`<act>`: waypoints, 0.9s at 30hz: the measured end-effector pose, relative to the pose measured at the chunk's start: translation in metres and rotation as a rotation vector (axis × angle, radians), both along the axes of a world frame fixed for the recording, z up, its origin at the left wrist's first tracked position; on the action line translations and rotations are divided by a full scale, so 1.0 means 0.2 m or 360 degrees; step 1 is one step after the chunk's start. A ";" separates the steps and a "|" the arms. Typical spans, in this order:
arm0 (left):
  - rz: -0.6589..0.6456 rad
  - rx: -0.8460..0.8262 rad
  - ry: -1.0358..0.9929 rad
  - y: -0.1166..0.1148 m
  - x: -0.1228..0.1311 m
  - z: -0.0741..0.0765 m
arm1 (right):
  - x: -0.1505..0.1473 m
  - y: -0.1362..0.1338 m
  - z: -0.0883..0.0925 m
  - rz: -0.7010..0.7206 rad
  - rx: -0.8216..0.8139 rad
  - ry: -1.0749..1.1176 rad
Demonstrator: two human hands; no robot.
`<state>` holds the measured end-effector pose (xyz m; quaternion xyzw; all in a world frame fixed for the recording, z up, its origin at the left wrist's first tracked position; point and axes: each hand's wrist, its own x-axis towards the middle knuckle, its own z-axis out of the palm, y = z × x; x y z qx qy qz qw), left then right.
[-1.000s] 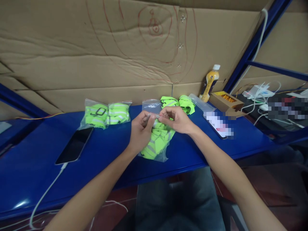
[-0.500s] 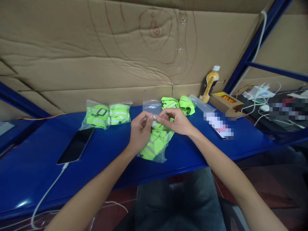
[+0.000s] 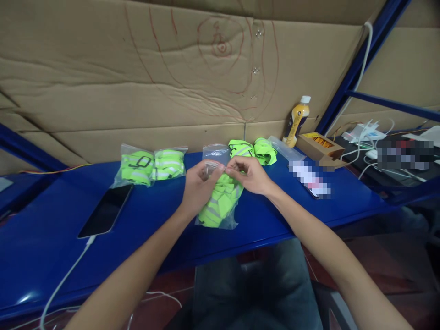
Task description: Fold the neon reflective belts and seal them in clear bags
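Observation:
A clear plastic zip bag [image 3: 231,220] hangs under my hands at the table's front, with a folded neon-yellow reflective vest [image 3: 220,201] inside. My left hand [image 3: 199,185] pinches the bag's top edge between thumb and fingers. Close beside it, my right hand [image 3: 250,173] pinches the same edge, the two thumbs almost meeting. Behind my hands lie a flat clear bag [image 3: 216,152] and two loose bundles of neon-yellow fabric, one banded with silver [image 3: 241,147], the other rolled up [image 3: 265,151].
To the left, two filled bags [image 3: 137,167] [image 3: 169,164] stand near the cardboard wall. A phone [image 3: 106,211] with a white cable lies on the blue table [image 3: 151,215]. At right are a juice bottle [image 3: 297,121], a cardboard box [image 3: 321,149] and a blurred-out item [image 3: 309,178].
My left thumb and fingers have shifted slightly along the bag's top edge, and more of the clear edge shows above the left hand. The whole view has moved a little.

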<state>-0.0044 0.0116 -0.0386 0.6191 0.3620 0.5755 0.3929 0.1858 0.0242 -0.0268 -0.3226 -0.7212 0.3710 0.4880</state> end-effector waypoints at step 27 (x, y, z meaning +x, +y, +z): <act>0.0224 -0.0078 -0.0187 0.05 -0.05 0.01 | 0.05 0.05 -0.02 -0.0008 -0.0164 0.0159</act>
